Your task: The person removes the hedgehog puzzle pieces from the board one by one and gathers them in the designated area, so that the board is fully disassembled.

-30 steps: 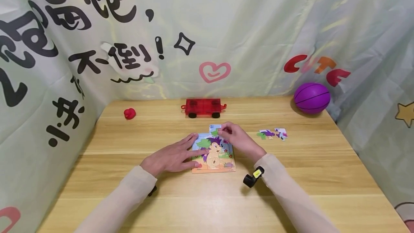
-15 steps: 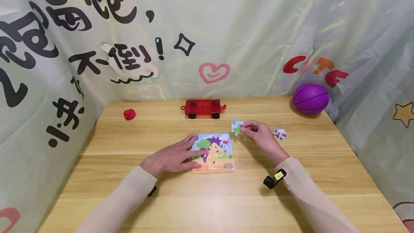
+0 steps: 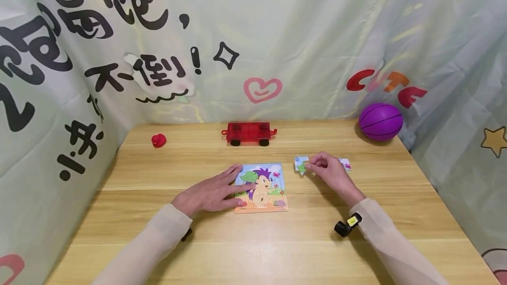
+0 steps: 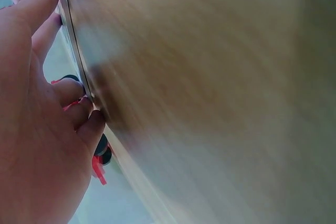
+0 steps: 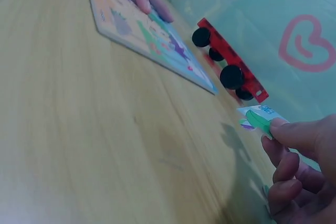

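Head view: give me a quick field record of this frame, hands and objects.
left hand: left hand lies flat, fingers straight, on the left part of the square hedgehog picture puzzle board
right hand: right hand pinches a small blue and green puzzle piece, to the right of the board
loose piece: another small puzzle piece lies behind the right hand
surface: light wooden table
back row: small red duck toy, red translucent toy wagon with black wheels, purple ball
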`<state>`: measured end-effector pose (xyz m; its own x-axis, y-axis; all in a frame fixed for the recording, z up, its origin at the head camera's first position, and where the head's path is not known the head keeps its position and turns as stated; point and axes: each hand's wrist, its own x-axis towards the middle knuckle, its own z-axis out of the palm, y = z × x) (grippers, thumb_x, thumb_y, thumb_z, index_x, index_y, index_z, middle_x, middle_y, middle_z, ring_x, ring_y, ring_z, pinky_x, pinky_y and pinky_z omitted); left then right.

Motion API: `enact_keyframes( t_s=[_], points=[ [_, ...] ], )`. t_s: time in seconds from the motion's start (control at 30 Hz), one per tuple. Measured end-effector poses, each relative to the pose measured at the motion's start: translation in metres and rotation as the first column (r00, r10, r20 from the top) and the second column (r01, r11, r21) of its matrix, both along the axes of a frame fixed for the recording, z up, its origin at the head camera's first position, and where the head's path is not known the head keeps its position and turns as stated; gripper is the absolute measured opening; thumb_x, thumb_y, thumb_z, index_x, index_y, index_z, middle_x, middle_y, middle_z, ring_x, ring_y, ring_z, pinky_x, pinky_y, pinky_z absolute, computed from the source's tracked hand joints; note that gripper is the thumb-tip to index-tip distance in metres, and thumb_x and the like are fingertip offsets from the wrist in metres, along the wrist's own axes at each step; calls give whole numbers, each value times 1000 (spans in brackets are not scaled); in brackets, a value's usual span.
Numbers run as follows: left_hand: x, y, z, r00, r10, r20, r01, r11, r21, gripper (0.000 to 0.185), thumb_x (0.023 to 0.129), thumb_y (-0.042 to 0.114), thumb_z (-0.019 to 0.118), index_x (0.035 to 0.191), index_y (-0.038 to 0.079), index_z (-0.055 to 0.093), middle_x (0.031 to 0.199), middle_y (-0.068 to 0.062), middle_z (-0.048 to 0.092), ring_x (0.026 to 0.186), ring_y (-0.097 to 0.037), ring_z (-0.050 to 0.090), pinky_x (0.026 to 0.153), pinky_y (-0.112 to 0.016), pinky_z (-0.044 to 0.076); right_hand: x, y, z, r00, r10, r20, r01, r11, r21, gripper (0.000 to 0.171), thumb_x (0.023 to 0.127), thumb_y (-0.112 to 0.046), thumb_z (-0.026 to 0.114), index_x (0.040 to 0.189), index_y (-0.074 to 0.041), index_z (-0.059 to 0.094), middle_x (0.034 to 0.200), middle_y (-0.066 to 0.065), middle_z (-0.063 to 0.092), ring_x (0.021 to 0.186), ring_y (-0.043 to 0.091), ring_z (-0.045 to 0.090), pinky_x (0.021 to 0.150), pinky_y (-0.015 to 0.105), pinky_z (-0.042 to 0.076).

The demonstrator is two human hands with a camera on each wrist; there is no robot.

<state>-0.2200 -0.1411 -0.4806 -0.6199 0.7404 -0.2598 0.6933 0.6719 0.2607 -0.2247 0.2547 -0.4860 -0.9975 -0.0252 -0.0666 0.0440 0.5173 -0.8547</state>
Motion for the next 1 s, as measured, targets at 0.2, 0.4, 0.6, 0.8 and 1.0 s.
enact_keyframes(
  t_s=[0.2, 0.4, 0.6, 0.8, 1.0],
  points=[
    [1, -1, -1, 1000, 0, -8, 0, 1000, -7, 63, 111, 64, 48, 169, 50, 29, 185, -12, 2, 172, -32, 5, 133, -53, 33, 2, 5, -5, 996, 41, -81, -35, 996, 76, 14, 105, -16, 75, 112, -3, 76, 102, 11, 76, 85, 11, 60, 73, 21, 49],
    [0, -1, -2, 1000, -3, -9, 3, 1000, -14, 63, 111, 65, 47, 170, 51, 28, 185, -12, 2, 173, -32, 4, 134, -52, 32, 3, 6, -7, 993, 50, -103, -32, 985, 170, 16, 107, -19, 73, 114, -6, 80, 110, 12, 80, 94, 18, 64, 80, 24, 50],
    [-1, -1, -2, 1000, -8, -7, 8, 1000, 6, 63, 111, 64, 49, 169, 48, 32, 185, -14, 4, 172, -34, 7, 133, -54, 33, 5, 6, -3, 997, 54, -60, -43, 984, 172, 22, 104, -23, 77, 118, -7, 80, 110, 11, 80, 91, 18, 65, 75, 26, 51],
    [-1, -1, -1, 1000, -6, 1, 6, 1000, 20, 64, 110, 64, 50, 169, 46, 34, 185, -15, 6, 172, -35, 8, 132, -55, 34, 6, 5, 0, 992, 112, -58, -99, 976, 192, 22, 100, -16, 80, 119, -5, 80, 103, 9, 80, 86, 16, 66, 71, 25, 50],
    [0, -1, 0, 1000, -11, 4, 11, 1000, 24, 63, 111, 63, 50, 169, 44, 35, 185, -16, 6, 172, -36, 8, 132, -55, 34, 5, 7, -3, 990, 118, -83, -95, 967, 237, 18, 99, -17, 82, 115, -8, 81, 100, 5, 77, 84, 16, 63, 72, 26, 50]
  ],
)
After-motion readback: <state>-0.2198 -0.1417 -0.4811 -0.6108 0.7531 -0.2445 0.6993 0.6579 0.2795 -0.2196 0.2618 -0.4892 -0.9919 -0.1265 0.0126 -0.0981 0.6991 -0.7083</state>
